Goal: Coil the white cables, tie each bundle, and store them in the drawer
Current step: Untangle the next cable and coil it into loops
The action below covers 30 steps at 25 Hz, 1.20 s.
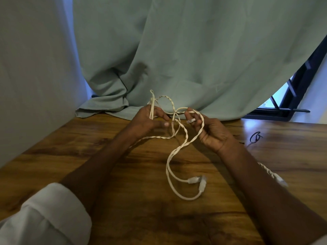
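I am holding a twisted white cable [178, 137] in both hands [150, 119] [210, 131], fingers pinched, above a wooden worktop [141, 174]; green curtain [177, 50] behind.

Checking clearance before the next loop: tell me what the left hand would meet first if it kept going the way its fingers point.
Probably the twisted white cable hanging between the left hand and right hand; depth is unclear.

second cable [272, 175] part-hidden behind forearm, plugs [197, 181] blurred
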Available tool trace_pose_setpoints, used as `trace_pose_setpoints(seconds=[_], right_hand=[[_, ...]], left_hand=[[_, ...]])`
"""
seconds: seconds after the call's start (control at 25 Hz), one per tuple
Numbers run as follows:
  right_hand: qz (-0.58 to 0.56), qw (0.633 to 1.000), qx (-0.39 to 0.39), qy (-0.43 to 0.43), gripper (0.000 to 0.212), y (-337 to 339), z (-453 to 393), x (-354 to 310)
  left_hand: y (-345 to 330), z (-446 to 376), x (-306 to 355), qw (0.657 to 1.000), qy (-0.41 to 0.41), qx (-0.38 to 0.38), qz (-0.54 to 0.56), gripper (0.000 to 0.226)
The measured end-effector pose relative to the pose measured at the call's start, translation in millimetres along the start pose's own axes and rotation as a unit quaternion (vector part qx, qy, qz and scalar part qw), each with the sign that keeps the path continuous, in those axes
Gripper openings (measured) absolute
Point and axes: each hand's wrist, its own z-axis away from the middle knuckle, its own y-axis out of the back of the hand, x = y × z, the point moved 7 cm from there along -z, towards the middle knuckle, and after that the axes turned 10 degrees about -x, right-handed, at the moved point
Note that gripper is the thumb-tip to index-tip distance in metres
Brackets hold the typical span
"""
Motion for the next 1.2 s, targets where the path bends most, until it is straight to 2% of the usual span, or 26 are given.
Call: trace_pose_setpoints(seconds=[0.08,0.12,0.2,0.24,0.32,0.4,0.48,0.6,0.68,0.76,0.92,1.08,1.2], right_hand=[[-0.001,1.000,0.017,-0.016,0.065,0.6,0.4,5.8],[0.010,0.999,0.023,-0.031,0.053,0.6,0.9,9.9],[0.094,0.993,0.068,-0.024,0.018,8.4,0.5,7.1],[0.153,0.983,0.106,0.001,0.010,12.7,1.3,1.1],[0.255,0.944,0.194,0.074,0.017,26.7,2.9,-18.8],[0.325,0.906,0.252,0.102,0.028,39.3,4.7,-35.2],[0.398,0.885,0.240,0.024,0.031,43.5,2.9,-32.5],[0.456,0.867,0.148,-0.139,0.024,34.9,6.4,-6.9],[0.441,0.878,0.100,-0.160,0.019,28.7,6.1,5.8],[0.416,0.896,0.075,-0.137,0.017,21.6,3.7,18.3],[0.395,0.912,0.089,-0.068,0.021,19.1,-4.3,31.7],[0.190,0.974,0.109,-0.051,0.016,15.0,-7.6,38.8],[0.153,0.979,0.117,-0.060,0.017,15.7,-3.0,37.3]], left_hand=[[-20.9,1.9,-8.0,0.998,0.044,-0.049,0.003,0.044],[-27.0,1.6,-9.7,0.998,0.051,-0.047,0.013,0.047],[-23.9,-0.1,-6.3,0.999,0.047,-0.001,0.006,0.035],[-17.8,-1.8,-4.4,0.999,0.043,0.021,0.000,0.027],[-10.6,-0.4,1.7,0.998,0.035,0.041,0.019,0.011],[-8.0,2.7,4.9,0.998,0.031,0.049,0.009,0.011],[-6.1,4.6,3.6,0.998,0.030,0.059,-0.007,0.012],[4.8,2.0,-3.9,0.994,0.048,0.098,-0.032,0.016],[4.3,3.7,-6.2,0.992,0.075,0.098,-0.021,0.018],[-3.8,5.5,-2.4,0.992,0.084,0.085,0.030,0.017],[-18.2,8.4,3.6,0.985,0.065,0.064,0.144,0.003],[-31.7,6.8,-2.2,0.984,0.088,0.013,0.158,0.019],[-24.7,5.3,1.7,0.976,0.114,0.024,0.182,0.045]])
